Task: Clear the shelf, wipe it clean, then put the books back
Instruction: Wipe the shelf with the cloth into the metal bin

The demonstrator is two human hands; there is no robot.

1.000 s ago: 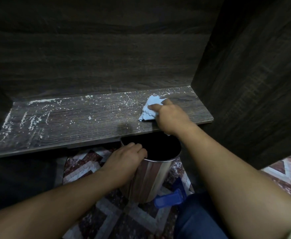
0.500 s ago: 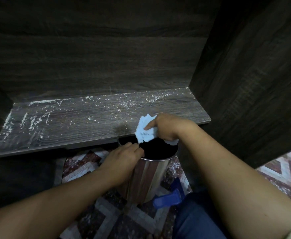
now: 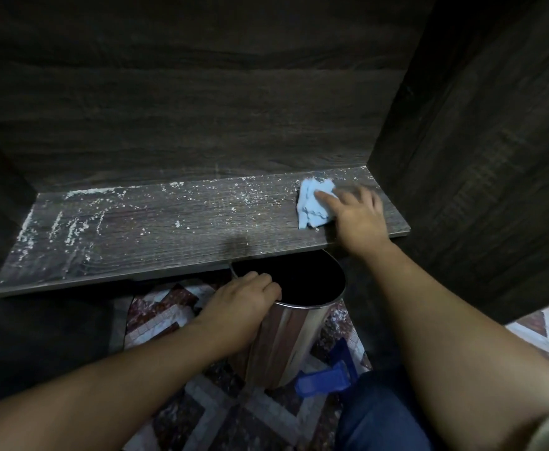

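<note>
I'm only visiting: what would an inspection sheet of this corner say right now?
Surface: shelf, dark wood, strewn with white crumbs, thickest at the left end.
Job's things: blue cloth on the shelf's right end; no books seen.
Clutter: open steel bin below the shelf's front edge; blue plastic thing on the floor beside it.
Hands: right hand presses on the cloth; left hand grips the bin's rim.
Cables: nothing seen.
Surroundings: dark wood panels behind and beside; patterned floor.

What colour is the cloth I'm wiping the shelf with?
Light blue; the head view shows the cloth under the right hand on the dusty shelf.
</note>
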